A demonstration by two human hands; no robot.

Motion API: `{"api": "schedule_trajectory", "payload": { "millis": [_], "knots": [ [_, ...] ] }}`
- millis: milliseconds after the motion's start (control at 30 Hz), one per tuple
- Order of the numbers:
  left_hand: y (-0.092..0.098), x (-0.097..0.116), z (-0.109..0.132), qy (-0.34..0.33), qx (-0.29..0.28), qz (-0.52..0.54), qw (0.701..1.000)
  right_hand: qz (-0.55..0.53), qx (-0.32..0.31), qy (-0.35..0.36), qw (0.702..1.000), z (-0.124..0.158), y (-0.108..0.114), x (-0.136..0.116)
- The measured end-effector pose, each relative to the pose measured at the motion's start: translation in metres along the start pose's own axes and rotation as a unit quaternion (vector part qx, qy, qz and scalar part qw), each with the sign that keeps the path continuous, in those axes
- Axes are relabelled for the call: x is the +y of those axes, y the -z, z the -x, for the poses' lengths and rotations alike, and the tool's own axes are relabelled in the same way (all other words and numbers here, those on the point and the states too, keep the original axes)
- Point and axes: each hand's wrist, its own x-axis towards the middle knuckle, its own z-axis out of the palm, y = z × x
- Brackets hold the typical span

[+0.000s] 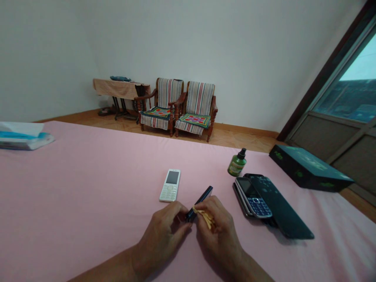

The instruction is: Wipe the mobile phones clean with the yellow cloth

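Note:
A dark mobile phone [205,196] is held on edge, tilted, above the pink cloth. My left hand [163,231] pinches its near end between thumb and fingers. Bunched in my right hand [219,227] is a yellowish cloth [208,219], its edge pressed against the side of the phone. The phone's face is turned away, so I cannot see its screen or keys. Just beyond my left hand lies a white keypad phone [170,185], screen up.
To the right, several phones, a dark keypad phone [255,199] among them, lie by a black flat panel [286,211]. Behind stand a green spray bottle [236,163] and a black box [308,168]. A tissue pack [26,141] lies far left on the pink cloth [96,188].

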Motion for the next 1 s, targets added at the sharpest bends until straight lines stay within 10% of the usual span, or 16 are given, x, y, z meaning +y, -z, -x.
{"api": "schedule_trajectory", "payload": {
  "millis": [200,467,1000],
  "knots": [
    [0.001,0.002,-0.001,0.003,-0.002,-0.038,0.999,0.005,0.007,0.008,1.000,0.003,-0.002,-0.001],
    [0.012,0.005,-0.001,-0.178,0.129,-0.022,0.975,0.015,0.085,0.054,0.995,-0.002,0.007,-0.011],
    [0.009,0.001,0.003,-0.197,0.137,-0.010,0.971,0.182,0.087,0.268,0.942,0.008,0.001,-0.028]
  ]
}}
